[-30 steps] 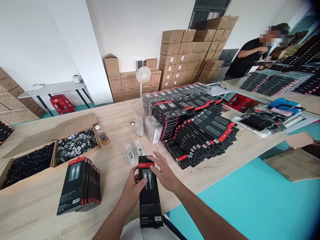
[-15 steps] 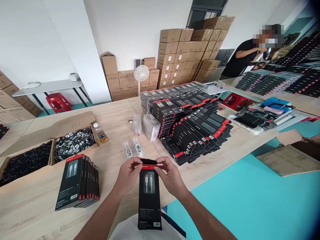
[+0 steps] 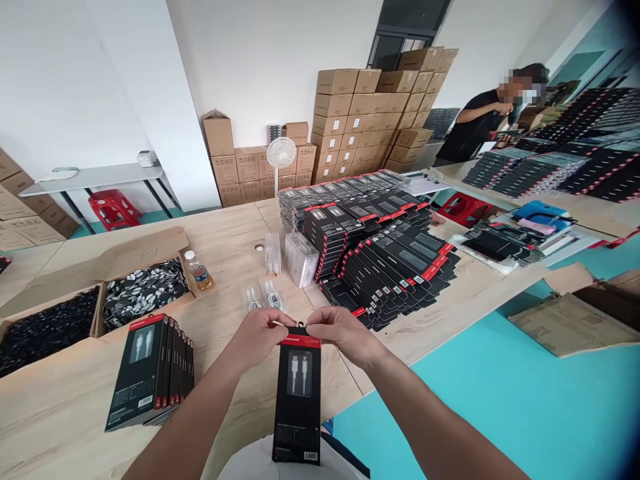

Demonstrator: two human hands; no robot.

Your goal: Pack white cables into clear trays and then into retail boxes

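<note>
Left grip [image 3: 257, 339] and right grip [image 3: 345, 335] pinch the top of a black cable box [image 3: 299, 400] from either side, thumbs and fingers pressed together on it, the box standing upright directly below them. Just beyond the grips, two coiled white cables [image 3: 263, 295] lie on the surface [image 3: 235, 427]. A short stack of matching boxes [image 3: 149, 370] sits to the left of the grips, a large pile [image 3: 380, 260] beyond and to the right.

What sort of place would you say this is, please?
Probably a small warehouse or packing room: cardboard cartons are stacked by the wall, and piles of boxed cables lie on a long wooden table.
</note>
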